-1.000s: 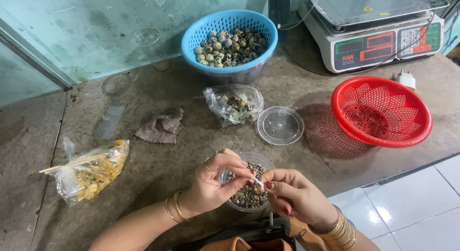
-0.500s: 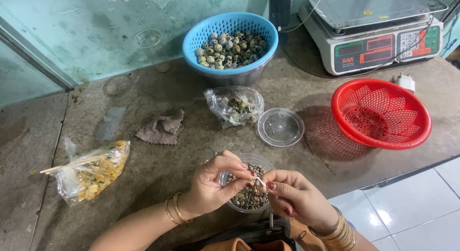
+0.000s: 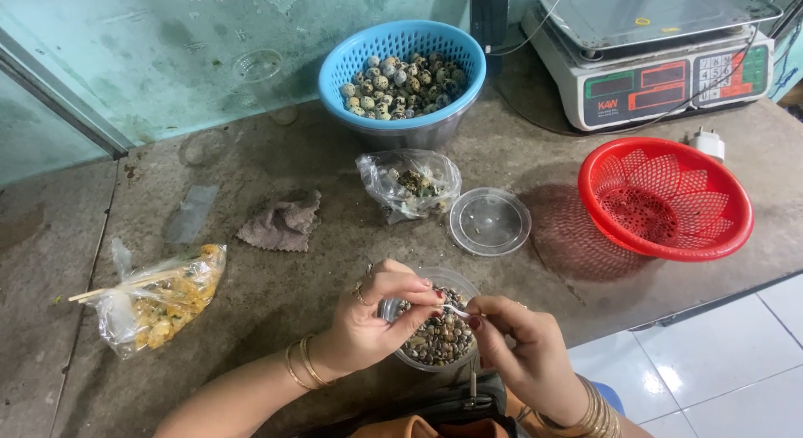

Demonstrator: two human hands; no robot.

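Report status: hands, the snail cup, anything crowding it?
Left hand and right hand pinching a thin pick over clear cup of snails. Loose lid lies behind, apart.

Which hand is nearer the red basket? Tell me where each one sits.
Right. The right hand is at the clear cup of small shells, below-left of the red basket. The left hand sits on the cup's far side, farther from the basket.
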